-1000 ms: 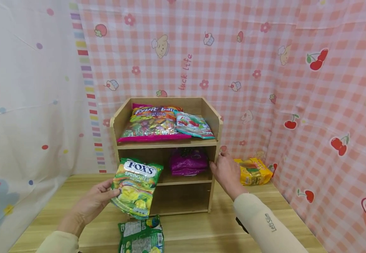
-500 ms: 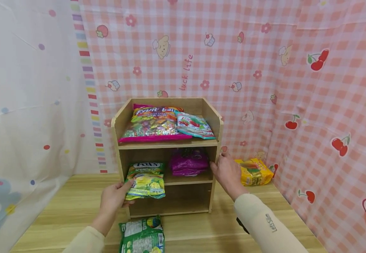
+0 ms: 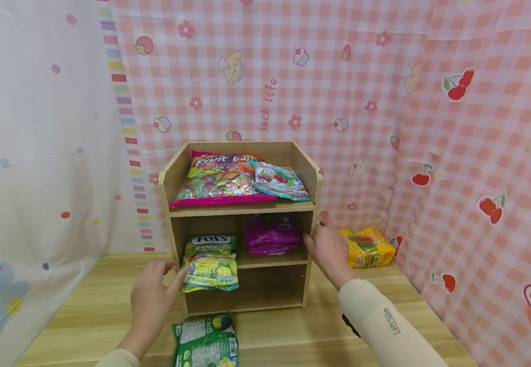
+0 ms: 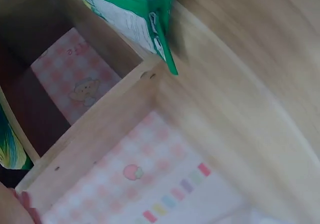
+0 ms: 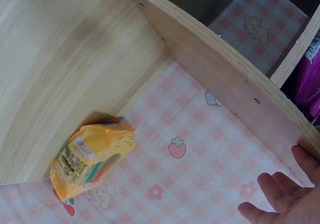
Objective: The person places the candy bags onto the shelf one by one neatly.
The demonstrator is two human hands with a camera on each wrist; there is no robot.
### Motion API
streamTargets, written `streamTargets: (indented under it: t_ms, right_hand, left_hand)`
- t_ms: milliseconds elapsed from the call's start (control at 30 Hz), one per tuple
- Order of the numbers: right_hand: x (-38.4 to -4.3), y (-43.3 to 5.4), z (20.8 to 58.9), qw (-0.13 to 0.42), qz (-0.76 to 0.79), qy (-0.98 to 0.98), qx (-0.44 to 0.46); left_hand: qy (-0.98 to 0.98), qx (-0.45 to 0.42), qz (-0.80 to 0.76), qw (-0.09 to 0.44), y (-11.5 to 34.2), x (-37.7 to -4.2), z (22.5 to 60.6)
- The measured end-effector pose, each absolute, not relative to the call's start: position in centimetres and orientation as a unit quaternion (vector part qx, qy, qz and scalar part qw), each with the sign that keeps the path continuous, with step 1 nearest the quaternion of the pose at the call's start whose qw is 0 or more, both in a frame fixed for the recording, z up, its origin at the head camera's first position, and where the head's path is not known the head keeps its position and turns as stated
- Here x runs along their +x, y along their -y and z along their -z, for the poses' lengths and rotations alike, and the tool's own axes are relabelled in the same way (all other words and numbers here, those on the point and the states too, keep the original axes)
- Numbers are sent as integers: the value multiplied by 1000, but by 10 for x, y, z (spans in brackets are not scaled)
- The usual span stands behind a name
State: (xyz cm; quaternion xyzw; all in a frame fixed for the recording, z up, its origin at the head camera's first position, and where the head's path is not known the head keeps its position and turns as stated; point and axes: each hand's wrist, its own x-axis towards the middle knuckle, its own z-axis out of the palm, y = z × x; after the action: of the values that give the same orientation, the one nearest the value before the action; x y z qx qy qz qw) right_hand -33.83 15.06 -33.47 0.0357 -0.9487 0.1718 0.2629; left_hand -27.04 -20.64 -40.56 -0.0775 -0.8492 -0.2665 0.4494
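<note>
A green and yellow Fox's candy bag (image 3: 210, 262) lies on the left of the middle tier of a small wooden shelf (image 3: 242, 209), its lower end hanging over the front edge. My left hand (image 3: 155, 295) is just left of it, fingers loose and thumb pointing at its edge, holding nothing. In the left wrist view only a bit of that hand (image 4: 12, 209) shows at the lower left. My right hand (image 3: 332, 252) rests against the shelf's right side near the front edge. The right wrist view shows its fingers (image 5: 272, 191) spread loosely beside the side panel (image 5: 220, 68).
A purple bag (image 3: 273, 235) sits right on the middle tier. The top tier bears a Fyvit ball candy bag (image 3: 224, 178) and a small teal bag (image 3: 281, 181). A green bag (image 3: 206, 341) lies in front; a yellow pack (image 3: 370, 248) stands to the right.
My left hand carried the Fox's bag from in front of the shelf onto the middle tier, let it go and drew back to the left. My right hand has stayed put.
</note>
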Motion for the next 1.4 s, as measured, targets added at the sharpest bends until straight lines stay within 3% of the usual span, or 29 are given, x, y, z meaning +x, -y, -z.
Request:
streamTargets:
  t_ms: [133,333,567,1067,1400]
  right_hand:
    - [-338,-151,335,266,-173,948,35]
    - [-337,-150,334,266,-175,947,34]
    - [-339,-150,335,266,-174,948,35]
    - [-337,-150,335,262,-177,948,29]
    - [-339,-150,336,260,-173,949,31]
  left_hand:
    - [808,-243,133,520,203,-276,409]
    - [784,-354,36,509,196,-277,414]
    - [768,-350,27,535,190,-280,411]
    - [815,-312,30,487,187,-296,404]
    - [755,-373,9,538,186,-288,416]
